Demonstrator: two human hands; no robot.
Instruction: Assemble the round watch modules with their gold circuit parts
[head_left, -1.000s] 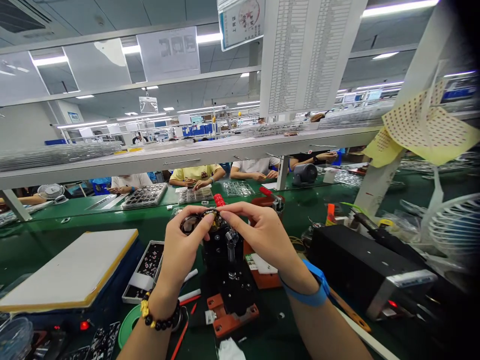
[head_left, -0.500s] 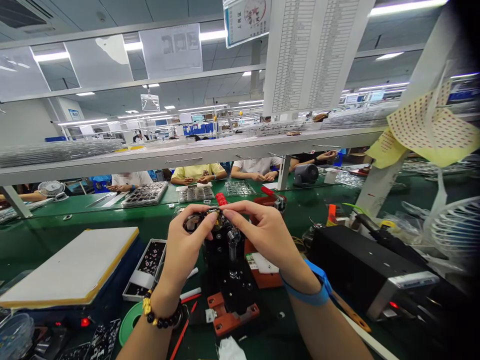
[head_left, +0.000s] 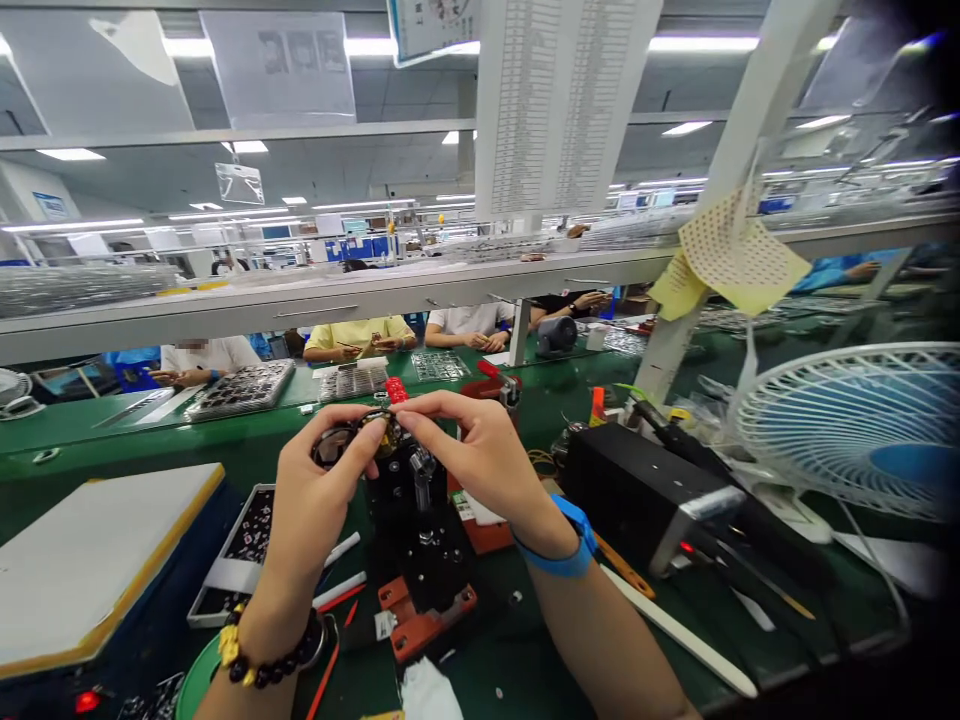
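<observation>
Both my hands meet above a black clamp fixture (head_left: pixel 412 530) with a metal lever and an orange-red base. My left hand (head_left: pixel 319 480) is closed, thumb and fingers pinching a small round black part with a gold-coloured inside (head_left: pixel 389 434). A dark round ring-shaped piece (head_left: pixel 328 448) shows beside it, under my left fingers; whether the two are joined I cannot tell. My right hand (head_left: pixel 472 450) is closed too, its thumb and forefinger pinching the upper right edge of the same round part. A red handle grip (head_left: pixel 396 390) stands just behind the fingertips.
At left are a white-topped pad (head_left: pixel 105 560) and a tray of small parts (head_left: pixel 251 525). At right stand a black box (head_left: pixel 637 490) and a fan (head_left: pixel 862 430). A red pen-like stick (head_left: pixel 324 680) and white tissue (head_left: pixel 430 690) lie in front. Co-workers sit across the green bench.
The view has swung to the right, so everything sits further left and more of the fan shows. Both hands keep their pinch on the round part with little visible movement.
</observation>
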